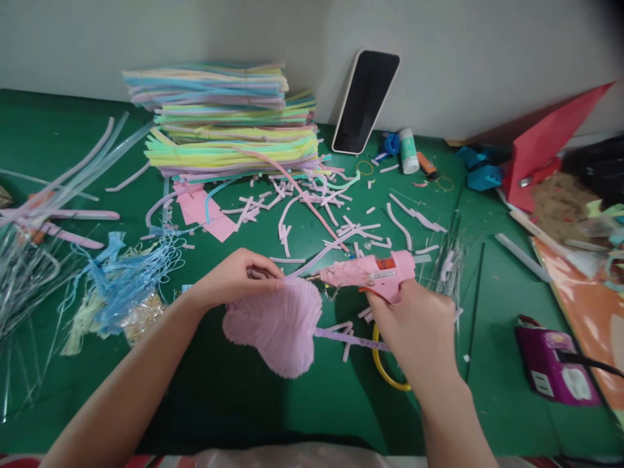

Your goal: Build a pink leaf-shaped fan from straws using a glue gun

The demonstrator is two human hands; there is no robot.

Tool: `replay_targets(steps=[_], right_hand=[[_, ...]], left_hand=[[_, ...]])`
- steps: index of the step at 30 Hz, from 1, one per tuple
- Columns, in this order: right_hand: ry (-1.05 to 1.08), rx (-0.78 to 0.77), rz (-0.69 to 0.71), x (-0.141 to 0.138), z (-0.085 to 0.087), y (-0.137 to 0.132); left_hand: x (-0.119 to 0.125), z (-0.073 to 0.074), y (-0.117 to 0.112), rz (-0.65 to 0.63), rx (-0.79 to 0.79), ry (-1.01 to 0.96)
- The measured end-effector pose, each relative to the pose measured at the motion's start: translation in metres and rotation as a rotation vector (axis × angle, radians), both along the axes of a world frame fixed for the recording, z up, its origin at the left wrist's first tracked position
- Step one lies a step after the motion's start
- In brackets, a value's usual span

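My right hand (414, 325) is wrapped round the handle of a pink hot glue gun (390, 273), its nozzle pointing left. The nozzle tip is at the upper edge of a lilac, ribbed, lobed piece (277, 325) that looks made of pipe cleaners. My left hand (241, 279) pinches this piece along its top left edge. A loose lilac pipe cleaner (316, 257) runs from the top edge up to the right. From the piece's right side a lilac stem (351, 338) leads toward a yellow ring (385, 370), partly hidden behind my right hand.
Bundled pastel pipe cleaners (234, 149) are stacked at the back beside a propped phone (368, 101). Cut lilac bits (273, 195) litter the middle. Blue tassels (121, 279) and clear sticks (29, 312) lie left. A purple box with a cable (556, 364) sits right.
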State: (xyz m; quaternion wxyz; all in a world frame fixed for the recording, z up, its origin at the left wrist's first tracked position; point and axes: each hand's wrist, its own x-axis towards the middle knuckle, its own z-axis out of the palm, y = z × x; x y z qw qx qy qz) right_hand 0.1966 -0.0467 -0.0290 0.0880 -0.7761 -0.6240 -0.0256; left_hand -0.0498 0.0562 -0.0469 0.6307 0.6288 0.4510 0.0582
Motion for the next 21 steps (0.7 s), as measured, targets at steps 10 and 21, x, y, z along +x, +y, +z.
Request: replay_targets(steps=[10,21], right_hand=[[0.003,-0.037,-0.025,0.006,-0.001,-0.006],[0.157,-0.209,-0.39,0.079,-0.005,-0.015]], left_hand=[[0.0,0.0,0.0,0.018,-0.009,-0.016],[-0.01,0.015,-0.001,0.005,0.18,-0.046]])
